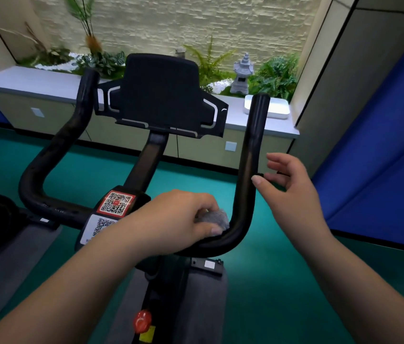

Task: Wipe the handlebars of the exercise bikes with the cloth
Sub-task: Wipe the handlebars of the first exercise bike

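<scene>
Green floor, L hand (171,219) grips cloth (214,219) – handlebar (250,155) upright

- Single head-worn wide-angle view; no second view shares the scene.
- Faces forward and down over the handlebars (248,170) at centre frame.
- Close range: both forearms enter from the lower edge.
- Planter ledge (34,83) fills the upper frame.
</scene>
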